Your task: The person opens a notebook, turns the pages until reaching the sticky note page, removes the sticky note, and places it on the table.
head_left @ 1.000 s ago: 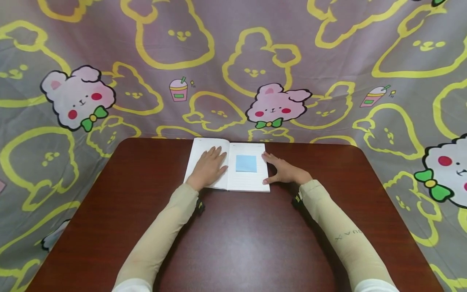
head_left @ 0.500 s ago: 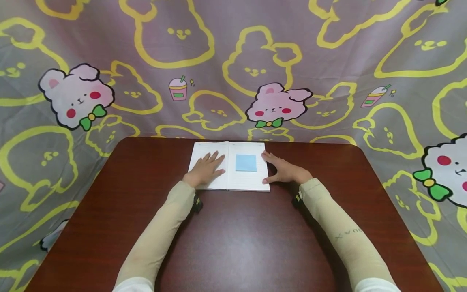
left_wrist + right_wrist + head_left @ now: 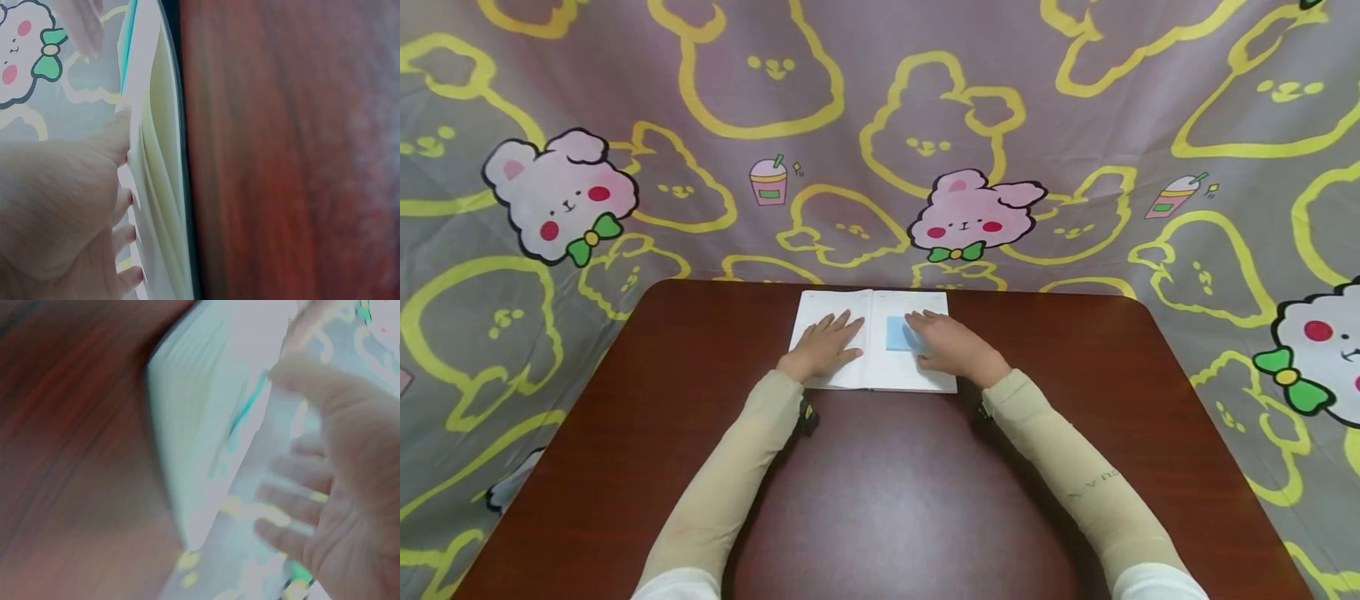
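Observation:
An open notebook (image 3: 910, 377) with white pages and a dark cover edge lies flat near the table's far side. On its right page sits a light blue sticky note (image 3: 897, 334), partly covered by my right hand (image 3: 958, 347). That hand hovers over the page with its fingers extended; in the right wrist view a gap shows between the fingers (image 3: 290, 506) and the paper. My left hand (image 3: 822, 348) rests spread on the left page, its fingertips (image 3: 128, 278) touching the paper in the left wrist view. Neither hand grips anything.
The dark red wooden table (image 3: 895, 500) has rounded far corners. A grey curtain (image 3: 820, 100) with cartoon prints stands right behind its far edge and along both sides. Small dark wrist cameras (image 3: 807, 417) sit under the sleeves.
My right hand has left the notebook's right edge and moved left over the sticky note. The left hand slid slightly back toward me and left, and the left page now lies flatter.

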The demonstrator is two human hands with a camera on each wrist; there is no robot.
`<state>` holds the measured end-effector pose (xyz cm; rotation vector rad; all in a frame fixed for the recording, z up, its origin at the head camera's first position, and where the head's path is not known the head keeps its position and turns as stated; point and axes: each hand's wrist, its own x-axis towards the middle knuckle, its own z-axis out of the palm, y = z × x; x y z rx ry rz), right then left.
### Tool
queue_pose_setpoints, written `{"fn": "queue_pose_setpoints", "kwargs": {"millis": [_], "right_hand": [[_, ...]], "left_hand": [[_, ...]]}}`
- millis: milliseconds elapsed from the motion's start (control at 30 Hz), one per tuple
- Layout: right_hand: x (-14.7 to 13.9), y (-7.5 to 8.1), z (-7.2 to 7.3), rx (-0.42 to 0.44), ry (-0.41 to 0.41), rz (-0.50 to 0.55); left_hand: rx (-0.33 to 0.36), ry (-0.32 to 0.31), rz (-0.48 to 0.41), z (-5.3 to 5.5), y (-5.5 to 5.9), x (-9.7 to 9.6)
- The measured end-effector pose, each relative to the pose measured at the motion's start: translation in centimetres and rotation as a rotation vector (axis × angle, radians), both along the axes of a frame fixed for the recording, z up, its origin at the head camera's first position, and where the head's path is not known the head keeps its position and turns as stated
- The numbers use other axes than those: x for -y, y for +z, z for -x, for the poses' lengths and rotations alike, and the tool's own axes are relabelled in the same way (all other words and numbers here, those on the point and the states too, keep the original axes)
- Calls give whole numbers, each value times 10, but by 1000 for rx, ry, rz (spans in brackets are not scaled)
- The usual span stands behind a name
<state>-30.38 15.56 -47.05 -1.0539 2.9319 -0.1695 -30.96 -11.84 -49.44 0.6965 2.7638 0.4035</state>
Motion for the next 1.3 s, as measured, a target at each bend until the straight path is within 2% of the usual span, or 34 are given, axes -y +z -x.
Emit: {"fn": "queue_pose_setpoints", "kwargs": {"millis": [100, 233, 333, 467, 667, 900, 1067, 1167, 1300], "right_hand": [[22, 0, -5, -87, -19, -134], [39, -5, -10, -117, -27, -192], [43, -8, -12, -158, -24, -190], [46, -7, -10, -204, -28, -162], [52, 1, -2, -134, -76, -108], [49, -4, 6, -88, -220, 44], [41, -7, 11, -40, -232, 196], [32, -7, 17, 44, -232, 322], [17, -10, 23, 149, -254, 557]], "left_hand": [[-2, 7, -1, 1, 0, -3], [6, -11, 4, 2, -6, -6], [1, -19, -5, 2, -9, -6], [-7, -13, -24, 1, -6, -5], [-18, 1, 4, -2, 0, -2], [-20, 7, 18, -3, 2, -3], [-16, 9, 25, -3, 1, -4], [-14, 6, 22, -2, 1, -5], [-2, 3, 17, -3, -1, -4]]}}
